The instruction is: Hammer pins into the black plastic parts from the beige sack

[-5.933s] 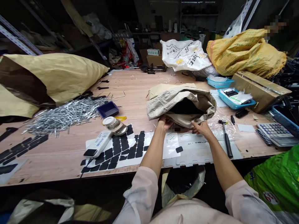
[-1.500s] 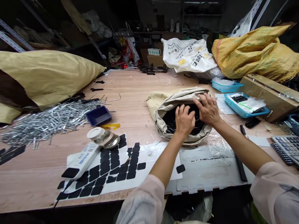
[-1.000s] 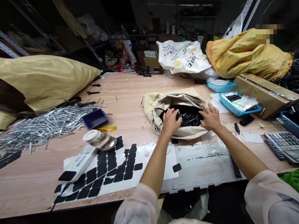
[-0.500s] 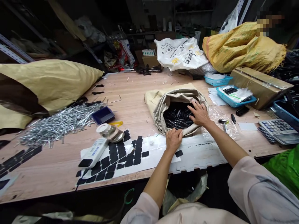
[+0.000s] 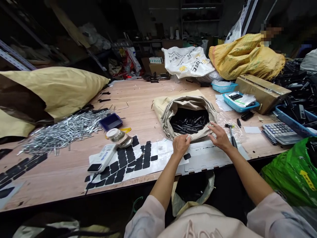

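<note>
A beige woven sack (image 5: 162, 110) lies on the table with its mouth turned toward me and its rim folded back. Inside it are many glossy black, slim plastic pieces (image 5: 189, 125); their exact kind is unclear. My left hand (image 5: 181, 144) is closed over the lower edge of the sack's mouth, knuckles up. At the lower right of the opening is my right hand (image 5: 220, 136), fingers apart and their tips against the rim. A hammer (image 5: 232, 136) with a dark handle lies just beyond the right hand on clear plastic.
Left are a heap of metal rods (image 5: 71, 130), a blue tray (image 5: 111, 121), a jar (image 5: 120, 138) and a white device (image 5: 102, 158) on black sticker sheets. Right are blue baskets (image 5: 240, 105), a carton (image 5: 262, 94), a calculator (image 5: 281, 132) and a green bag (image 5: 292, 172).
My right hand has come out of the sack's mouth and moved down to its lower right rim. My left hand stays on the lower rim. The view has turned slightly right.
</note>
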Available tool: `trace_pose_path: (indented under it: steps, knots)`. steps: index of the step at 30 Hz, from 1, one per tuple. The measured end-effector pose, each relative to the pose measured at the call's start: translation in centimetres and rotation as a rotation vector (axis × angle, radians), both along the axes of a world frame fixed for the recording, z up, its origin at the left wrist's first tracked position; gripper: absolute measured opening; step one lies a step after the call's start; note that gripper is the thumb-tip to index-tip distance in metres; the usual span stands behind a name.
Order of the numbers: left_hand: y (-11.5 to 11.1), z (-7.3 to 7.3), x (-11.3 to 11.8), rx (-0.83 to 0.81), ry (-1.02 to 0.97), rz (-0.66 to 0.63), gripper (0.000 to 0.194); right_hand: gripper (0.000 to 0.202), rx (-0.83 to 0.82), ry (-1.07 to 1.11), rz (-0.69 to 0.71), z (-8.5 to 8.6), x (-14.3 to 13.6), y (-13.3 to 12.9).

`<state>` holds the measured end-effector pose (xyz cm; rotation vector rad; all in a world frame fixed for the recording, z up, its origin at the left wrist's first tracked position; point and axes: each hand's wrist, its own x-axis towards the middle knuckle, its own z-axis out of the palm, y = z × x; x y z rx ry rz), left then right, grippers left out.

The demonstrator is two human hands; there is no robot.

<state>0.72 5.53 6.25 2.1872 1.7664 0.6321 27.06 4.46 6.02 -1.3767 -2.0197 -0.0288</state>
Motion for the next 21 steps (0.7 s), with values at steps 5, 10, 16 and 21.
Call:
trace_pose_path:
  steps: [5,10,16,21]
  knots:
    - [1.6,2.1,2.6,0.115,0.050,-0.041,0.043,0.035,0.102,0.107,-0.353,-0.7,4.3,-5.4]
    - [5.2,8.0,4.7,0.128,-0.238,0.030,0.080,0.045,-0.010,0.085,-0.596,-5.3,6.8,-9.1]
    - [13.0,17.9,3.4,0.132,-0.637,0.145,0.089,0.049,-0.084,0.055,-0.674,-6.1,6.1,-9.2]
    - [10.5,13.3,2.8,0.105,-0.565,-0.028,0.033,0.049,-0.085,0.056,-0.670,-5.5,6.0,-9.2]
